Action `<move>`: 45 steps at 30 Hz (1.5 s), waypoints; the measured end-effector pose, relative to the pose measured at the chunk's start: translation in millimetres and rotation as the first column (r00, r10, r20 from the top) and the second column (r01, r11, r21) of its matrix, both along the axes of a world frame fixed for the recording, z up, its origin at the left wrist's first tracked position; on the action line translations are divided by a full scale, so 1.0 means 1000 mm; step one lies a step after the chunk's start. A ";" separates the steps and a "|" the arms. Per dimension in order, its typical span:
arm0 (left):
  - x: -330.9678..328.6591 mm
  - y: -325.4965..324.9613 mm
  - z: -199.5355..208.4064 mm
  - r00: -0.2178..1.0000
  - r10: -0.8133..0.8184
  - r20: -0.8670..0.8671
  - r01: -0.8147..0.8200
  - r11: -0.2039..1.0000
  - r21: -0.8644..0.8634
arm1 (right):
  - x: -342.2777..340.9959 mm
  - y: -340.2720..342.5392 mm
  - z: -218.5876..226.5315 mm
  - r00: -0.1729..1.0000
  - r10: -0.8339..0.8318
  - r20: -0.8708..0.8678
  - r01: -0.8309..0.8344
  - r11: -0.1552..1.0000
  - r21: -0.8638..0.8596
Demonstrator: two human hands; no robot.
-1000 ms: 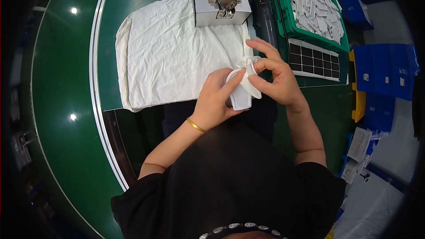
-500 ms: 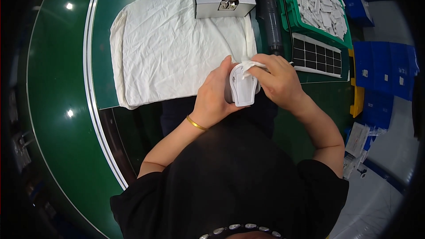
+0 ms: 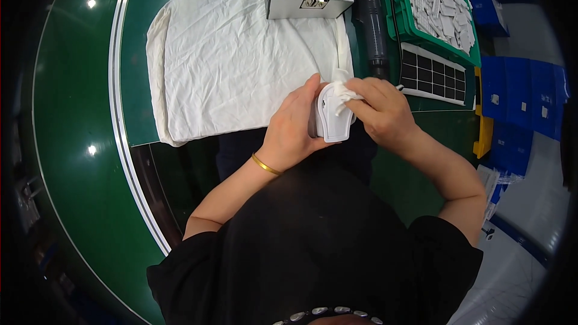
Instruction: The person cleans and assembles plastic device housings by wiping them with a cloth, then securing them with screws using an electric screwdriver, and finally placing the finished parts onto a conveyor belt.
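A white plastic housing (image 3: 337, 125), rounded at one end and narrower toward me, is held up over the table's near edge. My left hand (image 3: 295, 119) wraps round its left side, thumb low and fingers at the far side. My right hand (image 3: 385, 108) pinches a crumpled white wiping cloth (image 3: 344, 92) against the upper face of the housing. The cloth covers part of that face, and some of it hangs out between my fingers. A large white cloth (image 3: 235, 60) lies on the green table just beyond my hands.
At the back stands a grey-white machine (image 3: 310, 0) with a metal mechanism. Right of it lies a dark electric screwdriver (image 3: 374, 30) with a cable. A green crate (image 3: 394, 0) holds many white parts. Near it lies a sheet of black squares (image 3: 433, 75); blue bins (image 3: 518, 90) stand farther right.
My right hand has moved slightly right and down with the wiping cloth across the housing. The housing has shifted a little to the right in my left hand's hold.
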State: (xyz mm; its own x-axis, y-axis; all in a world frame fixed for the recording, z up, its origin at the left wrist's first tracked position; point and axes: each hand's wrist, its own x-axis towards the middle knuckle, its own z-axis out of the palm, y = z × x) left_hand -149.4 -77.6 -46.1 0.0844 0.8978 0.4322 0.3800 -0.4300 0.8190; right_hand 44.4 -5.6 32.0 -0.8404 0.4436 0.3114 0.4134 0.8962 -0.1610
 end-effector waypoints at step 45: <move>0.011 -0.006 -0.005 0.999 -0.001 0.039 0.004 0.996 -0.085 | 0.022 -0.048 -0.004 0.995 0.099 -0.028 -0.102 0.988 -0.119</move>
State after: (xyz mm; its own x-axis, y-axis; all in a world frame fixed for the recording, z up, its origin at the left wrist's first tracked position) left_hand -138.7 -84.0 -50.7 0.0711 0.9312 0.3574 0.3462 -0.3591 0.8667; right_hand 65.9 -53.7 27.8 -0.8761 0.3926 0.2797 0.3176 0.9066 -0.2779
